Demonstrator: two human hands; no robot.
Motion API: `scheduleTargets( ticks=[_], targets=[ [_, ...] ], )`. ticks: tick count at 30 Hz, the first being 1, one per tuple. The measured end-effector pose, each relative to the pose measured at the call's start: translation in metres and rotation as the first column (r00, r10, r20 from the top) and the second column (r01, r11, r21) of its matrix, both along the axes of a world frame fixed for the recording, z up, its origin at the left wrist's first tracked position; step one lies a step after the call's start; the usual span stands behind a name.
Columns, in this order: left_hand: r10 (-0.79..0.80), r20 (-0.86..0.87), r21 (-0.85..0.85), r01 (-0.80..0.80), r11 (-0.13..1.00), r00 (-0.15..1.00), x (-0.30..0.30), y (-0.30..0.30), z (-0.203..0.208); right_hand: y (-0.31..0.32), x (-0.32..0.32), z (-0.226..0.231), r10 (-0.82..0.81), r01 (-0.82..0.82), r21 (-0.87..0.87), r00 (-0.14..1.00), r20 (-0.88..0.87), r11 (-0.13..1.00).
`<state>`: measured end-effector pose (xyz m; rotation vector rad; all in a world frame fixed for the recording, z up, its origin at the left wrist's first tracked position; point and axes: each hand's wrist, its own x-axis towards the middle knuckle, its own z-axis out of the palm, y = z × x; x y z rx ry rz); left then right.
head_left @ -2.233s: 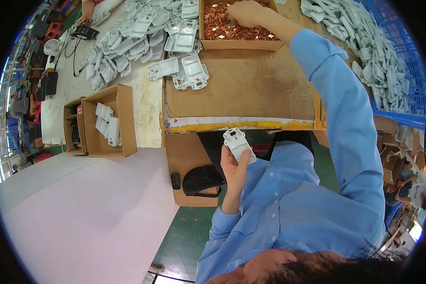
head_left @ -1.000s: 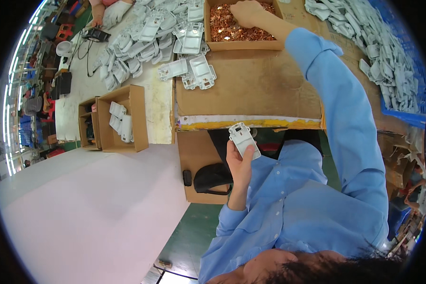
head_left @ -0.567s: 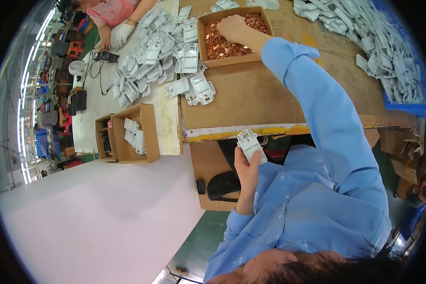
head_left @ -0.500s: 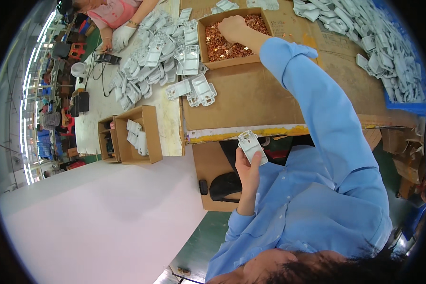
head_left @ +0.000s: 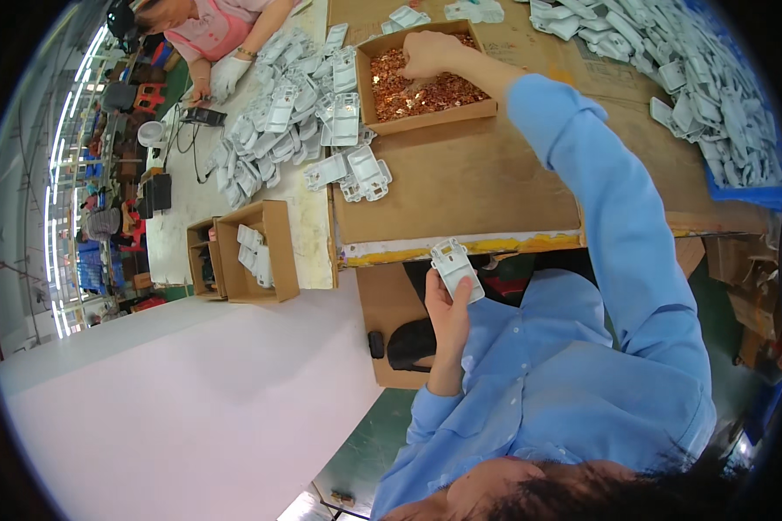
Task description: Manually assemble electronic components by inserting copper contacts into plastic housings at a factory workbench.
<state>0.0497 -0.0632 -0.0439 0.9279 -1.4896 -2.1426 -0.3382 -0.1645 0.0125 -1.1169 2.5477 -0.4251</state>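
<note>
In my left hand [head_left: 448, 323], just off the near edge of the table, I grip a white plastic housing [head_left: 453, 267] with molded recesses and small tabs. My thumb lies across its face. My right hand [head_left: 429, 56] reaches over the far side of a cardboard box [head_left: 434, 121] and touches the small copper-coloured metal pieces [head_left: 413, 102] inside. Its fingers are curled together, and what they pinch is too small or hidden to make out. Several similar housings [head_left: 365, 172] lie left of the box, at the edge of a large heap [head_left: 274, 117].
A blue bin [head_left: 747, 198] overflowing with white parts stands at the right. Left, a small cardboard box [head_left: 280, 252] holds a few housings, near a black device [head_left: 203, 115] with a cable. Across the table a co-worker's gloved hand [head_left: 228, 76] shows. A white panel [head_left: 191, 391] borders the lower left.
My right hand has moved slightly within the copper pieces, its fingers still curled. My left hand with the housing has shifted a little to the left. The view has moved slightly.
</note>
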Motion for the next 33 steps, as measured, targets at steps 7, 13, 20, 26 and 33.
scheduleTargets(
  ticks=[7, 13, 20, 26, 33],
  targets=[
    [-0.088, -0.026, -0.024, 0.087, 0.996, 0.996, -0.023, -0.005, 0.022, 0.112, 0.061, 0.044, 0.479, -0.154, -0.531, 0.681, 0.555, 0.834],
    [-0.291, -0.075, -0.043, 0.289, 0.956, 0.954, -0.048, 0.014, 0.056, 0.211, 0.128, 0.053, 0.536, -0.085, -0.607, 0.575, 0.618, 0.79],
    [-0.458, -0.149, -0.097, 0.448, 0.889, 0.876, -0.044, 0.05, 0.06, 0.278, 0.183, 0.045, 0.389, -0.003, -0.564, 0.727, 0.567, 0.826],
    [-0.443, -0.195, -0.089, 0.434, 0.896, 0.875, -0.033, 0.068, 0.059, 0.296, 0.208, 0.052, 0.36, -0.165, -0.628, 0.912, 0.197, 0.76],
    [-0.427, -0.191, -0.125, 0.41, 0.903, 0.884, -0.021, 0.071, 0.061, 0.297, 0.221, 0.052, 0.318, -0.227, -0.603, 0.947, 0.048, 0.765]
  ],
)
